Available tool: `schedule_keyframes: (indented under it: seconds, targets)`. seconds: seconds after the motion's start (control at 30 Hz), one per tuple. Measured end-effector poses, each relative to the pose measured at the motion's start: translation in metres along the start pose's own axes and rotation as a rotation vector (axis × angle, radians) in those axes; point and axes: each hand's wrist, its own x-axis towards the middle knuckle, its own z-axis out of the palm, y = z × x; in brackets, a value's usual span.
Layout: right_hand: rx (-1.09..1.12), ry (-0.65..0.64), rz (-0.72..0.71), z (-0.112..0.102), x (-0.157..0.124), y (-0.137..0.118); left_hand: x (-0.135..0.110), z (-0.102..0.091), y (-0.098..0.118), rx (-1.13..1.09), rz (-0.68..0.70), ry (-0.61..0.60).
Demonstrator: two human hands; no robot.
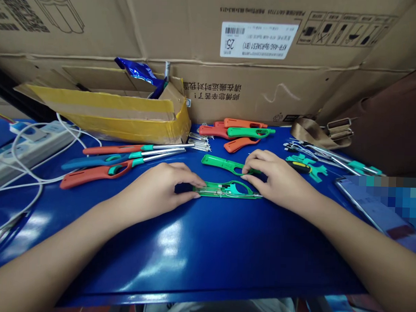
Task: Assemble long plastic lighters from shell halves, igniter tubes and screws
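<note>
On the blue table lies a green lighter half-shell (247, 197) with a clear fuel tank, wires and a teal trigger inside it. My left hand (169, 186) pinches its left end between thumb and fingers. Just behind it is a second green half-shell (221, 163), its hollow side up. My right hand (267, 171) has thumb and fingers closed on the right end of that second half-shell, near its trigger opening. Part of that end is hidden by the fingers.
Assembled lighters (98, 175) lie at left beside a power strip (34, 145) with white cables. Orange and green shells (246, 133) and clear tanks (199, 141) are at the back. Metal tubes (337, 156), teal triggers (318, 171) and a phone (363, 202) are at right. A yellow-taped box (127, 121) stands behind.
</note>
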Motion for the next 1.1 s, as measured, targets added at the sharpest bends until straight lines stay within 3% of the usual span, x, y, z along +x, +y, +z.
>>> schedule_keyframes:
  seconds: [0.1,0.2,0.4,0.53,0.83,0.97,1.1]
  targets:
    - [0.067,0.107,0.028,-0.002,0.001,-0.003,-0.001,0.001,0.000,0.013,0.008,0.008]
    - [0.218,0.167,0.146,-0.003,0.003,-0.008,-0.002,0.002,0.003,0.031,0.079,0.058]
    - [0.703,0.090,0.292,-0.003,0.004,-0.014,-0.002,-0.001,0.011,0.206,0.291,0.395]
    - [0.882,-0.006,0.383,-0.005,0.003,-0.020,-0.003,-0.001,0.006,0.258,0.324,0.325]
    - [0.770,-0.175,0.370,-0.008,0.001,-0.027,-0.002,0.007,0.001,0.132,0.290,0.215]
    - [0.488,-0.120,0.194,-0.011,-0.001,-0.024,0.000,0.006,0.003,0.108,0.260,0.193]
    - [0.323,-0.164,0.000,-0.013,-0.004,-0.020,0.001,0.005,0.004,0.099,0.205,0.124]
